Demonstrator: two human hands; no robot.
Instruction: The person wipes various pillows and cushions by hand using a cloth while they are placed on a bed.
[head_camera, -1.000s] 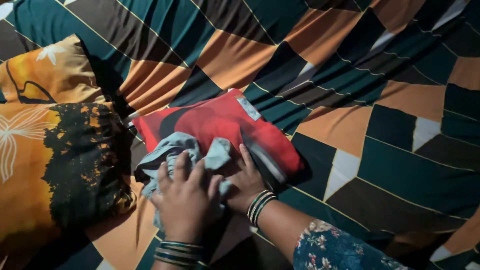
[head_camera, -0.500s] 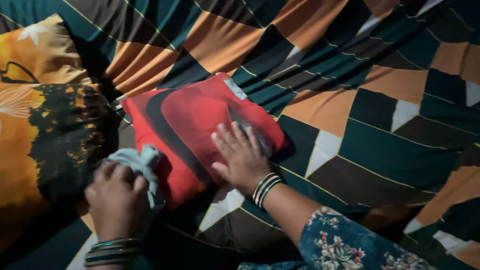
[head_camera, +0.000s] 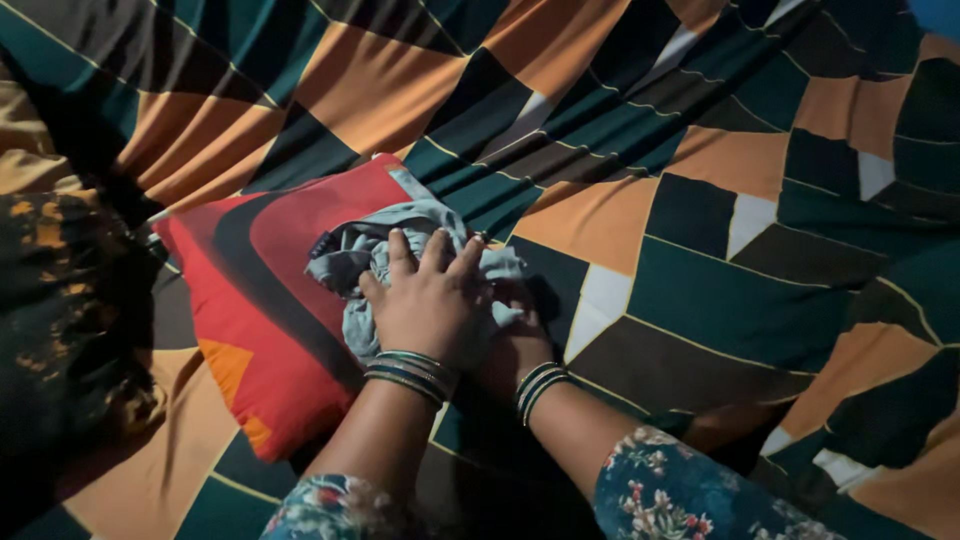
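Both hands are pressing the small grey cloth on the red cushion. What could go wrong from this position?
1. The crumpled pale grey cloth is bunched, not flat; pressing with the left hand may set creases into it.
2. The right hand is mostly hidden under the left hand, so whether it grips the cloth cannot be told; the cloth might slip off.
3. The red fabric cushion with black bands lies on the loose, wrinkled geometric patterned bedsheet, so it may slide under pressure.

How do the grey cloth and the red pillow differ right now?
The grey cloth is crumpled and bunched; the red pillow lies flat. The cloth is plain and smaller; the pillow is larger, with black and orange shapes. The left hand presses the cloth, which sits on the pillow. Both are fabric.
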